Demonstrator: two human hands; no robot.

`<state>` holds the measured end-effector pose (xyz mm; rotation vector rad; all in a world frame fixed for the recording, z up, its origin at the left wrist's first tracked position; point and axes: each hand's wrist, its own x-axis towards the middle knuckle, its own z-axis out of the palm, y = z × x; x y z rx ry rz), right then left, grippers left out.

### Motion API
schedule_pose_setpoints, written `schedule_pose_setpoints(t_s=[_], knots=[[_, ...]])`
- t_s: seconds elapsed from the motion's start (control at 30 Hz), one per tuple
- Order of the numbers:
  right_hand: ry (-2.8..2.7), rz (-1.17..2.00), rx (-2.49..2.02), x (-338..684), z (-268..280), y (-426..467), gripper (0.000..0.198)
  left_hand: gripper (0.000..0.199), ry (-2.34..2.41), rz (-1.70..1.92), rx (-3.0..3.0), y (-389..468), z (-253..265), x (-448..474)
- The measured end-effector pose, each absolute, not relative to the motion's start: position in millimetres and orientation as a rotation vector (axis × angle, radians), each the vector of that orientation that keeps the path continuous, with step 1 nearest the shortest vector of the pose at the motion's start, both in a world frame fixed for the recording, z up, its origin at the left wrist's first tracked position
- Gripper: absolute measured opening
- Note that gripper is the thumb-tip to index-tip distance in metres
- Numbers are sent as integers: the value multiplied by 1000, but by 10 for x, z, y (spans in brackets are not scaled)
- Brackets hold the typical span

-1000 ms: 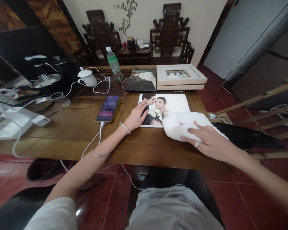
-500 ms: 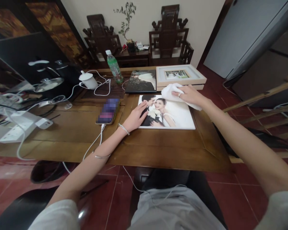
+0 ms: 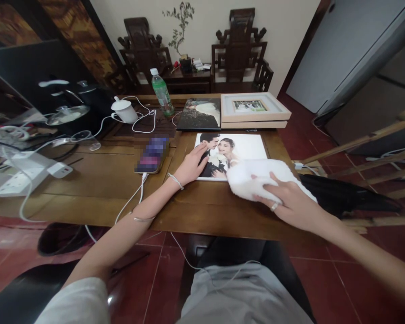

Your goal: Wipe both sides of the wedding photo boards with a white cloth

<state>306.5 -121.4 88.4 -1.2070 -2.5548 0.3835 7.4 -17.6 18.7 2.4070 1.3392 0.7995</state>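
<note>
A wedding photo panel (image 3: 246,146) lies flat on the wooden table (image 3: 195,211) in front of me. The fingers of my left hand (image 3: 191,165) rest outstretched on its left edge. My right hand (image 3: 286,198) grips a white cloth (image 3: 259,170), which covers the panel's lower right corner and hangs past its near edge. Just behind the panel lie a dark photo panel (image 3: 197,118) and a pale wooden picture frame (image 3: 278,108), stacked on another frame.
Left of my hand lies a phone (image 3: 152,155) on a charging cable. Farther back stand a green-labelled bottle (image 3: 162,95) and a white lidded cup (image 3: 124,111). A power strip (image 3: 30,175) with cables is at the far left. Wooden chairs (image 3: 238,54) line the wall.
My right hand has drawn the cloth from the panel's upper edge toward me, down to its lower right corner. My left hand stays on the left edge.
</note>
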Motion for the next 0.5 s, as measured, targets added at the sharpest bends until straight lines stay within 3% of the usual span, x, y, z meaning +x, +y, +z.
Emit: schedule_pose_setpoints(t_s=[0.13, 0.5], knots=[[-2605, 405, -1174, 3038, 947, -1127, 33, 49, 1325, 808, 2413, -169, 190, 69], [-2343, 395, -1382, 2951, 997, 371, 36, 49, 1307, 810, 2438, -148, 202, 50]])
